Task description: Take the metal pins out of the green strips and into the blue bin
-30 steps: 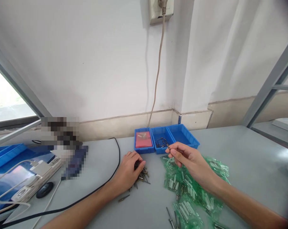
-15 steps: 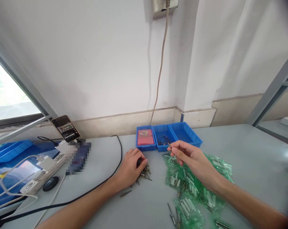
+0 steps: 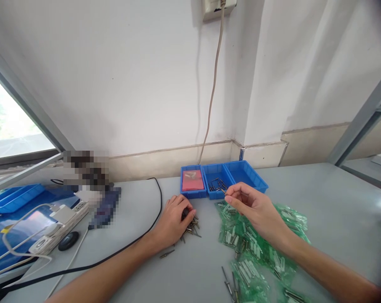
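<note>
My right hand (image 3: 252, 205) pinches a small slim metal pin (image 3: 223, 191) between thumb and fingertips, just over the front edge of the middle blue bin (image 3: 214, 195). Several similar pins (image 3: 216, 184) lie inside that bin. On the tabletop, my left hand (image 3: 174, 219) curls over a loose pile of metal pins (image 3: 192, 228), fingers and thumb bent around part of it; its fingertips are partly hidden. One loose pin (image 3: 167, 253) lies apart, below that hand. Green plastic bags (image 3: 250, 269) holding metal and whitish pieces spread beneath my right forearm.
Left of the middle bin stands a blue bin with a pink sheet (image 3: 192, 181); to its right is another blue bin (image 3: 245, 176). A black cable (image 3: 160, 198) crosses the table. A power strip (image 3: 56, 229) and a black round object (image 3: 68, 240) are at the left.
My right hand has shifted very slightly, still pinching the pin near the middle bin. My left hand stays on the pile.
</note>
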{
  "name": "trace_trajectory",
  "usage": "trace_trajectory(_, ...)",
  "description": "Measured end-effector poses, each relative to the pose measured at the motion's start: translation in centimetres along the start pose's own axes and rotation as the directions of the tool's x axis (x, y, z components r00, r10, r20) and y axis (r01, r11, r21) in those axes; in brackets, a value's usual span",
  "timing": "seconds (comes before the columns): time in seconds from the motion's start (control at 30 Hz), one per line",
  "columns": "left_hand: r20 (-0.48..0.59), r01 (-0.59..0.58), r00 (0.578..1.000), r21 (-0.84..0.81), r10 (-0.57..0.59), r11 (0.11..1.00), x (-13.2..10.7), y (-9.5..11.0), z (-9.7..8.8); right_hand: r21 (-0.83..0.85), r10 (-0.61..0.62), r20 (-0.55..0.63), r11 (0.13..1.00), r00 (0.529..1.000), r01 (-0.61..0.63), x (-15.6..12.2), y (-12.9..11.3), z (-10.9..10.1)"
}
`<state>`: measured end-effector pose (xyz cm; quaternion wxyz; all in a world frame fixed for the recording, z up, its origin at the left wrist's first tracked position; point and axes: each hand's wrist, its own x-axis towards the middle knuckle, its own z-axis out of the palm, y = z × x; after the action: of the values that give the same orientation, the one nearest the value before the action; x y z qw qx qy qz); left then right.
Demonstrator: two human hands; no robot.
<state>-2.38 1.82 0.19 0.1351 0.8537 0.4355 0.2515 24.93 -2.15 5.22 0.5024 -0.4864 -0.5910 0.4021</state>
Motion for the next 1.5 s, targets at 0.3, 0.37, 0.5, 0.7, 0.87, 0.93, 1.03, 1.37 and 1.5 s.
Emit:
trace_trajectory(0.3, 0.0, -0.008, 1.0, 0.008, 0.008, 1.0, 0.0, -0.07, 0.07, 0.009, -0.003, -0.02, 1.0, 1.0, 0.003, 0.09, 0.29, -0.1)
trace_trajectory(0.37, -0.002, -0.008, 1.0, 0.01, 0.008, 1.0, 0.0, -0.05, 0.07, 0.01, 0.002, -0.009, 1.0, 1.0, -0.002, 0.08, 0.37, -0.15)
trace_trajectory(0.5, 0.0, -0.013, 1.0, 0.011, 0.013, 1.0, 0.0, -0.16, 0.15, 0.035, 0.023, 0.015, 0.999, 1.0, -0.023, 0.1, 0.39, -0.19)
trace_trajectory(0.7, 0.003, 0.001, 1.0, 0.019, -0.001, 1.0, 0.0, -0.2, 0.25, 0.167, 0.073, 0.132, 0.981, 0.989, -0.095, -0.05, 0.21, -0.13)
trace_trajectory(0.87, -0.003, -0.011, 1.0, 0.029, 0.011, 1.0, 0.0, -0.12, 0.22, 0.261, 0.119, 0.18, 0.951, 0.976, -0.164, -0.22, 0.15, 0.03)
trace_trajectory(0.93, -0.01, -0.021, 1.0, 0.032, 0.021, 0.999, -0.01, -0.18, 0.24, 0.271, 0.126, 0.179, 0.947, 0.976, -0.172, -0.22, 0.22, 0.07)
trace_trajectory(1.03, -0.011, -0.021, 1.0, 0.034, 0.021, 0.999, -0.03, -0.22, 0.24, 0.249, 0.123, 0.168, 0.955, 0.978, -0.162, -0.23, 0.4, 0.04)
trace_trajectory(1.37, -0.001, -0.02, 1.0, 0.046, 0.02, 0.999, -0.03, 0.02, 0.11, 0.123, 0.101, 0.113, 0.986, 0.988, -0.115, -0.16, 0.3, -0.13)
trace_trajectory(1.5, -0.005, -0.026, 1.0, 0.053, 0.026, 0.998, -0.03, -0.04, 0.21, 0.132, 0.079, 0.105, 0.987, 0.991, -0.092, -0.12, -0.16, 0.01)
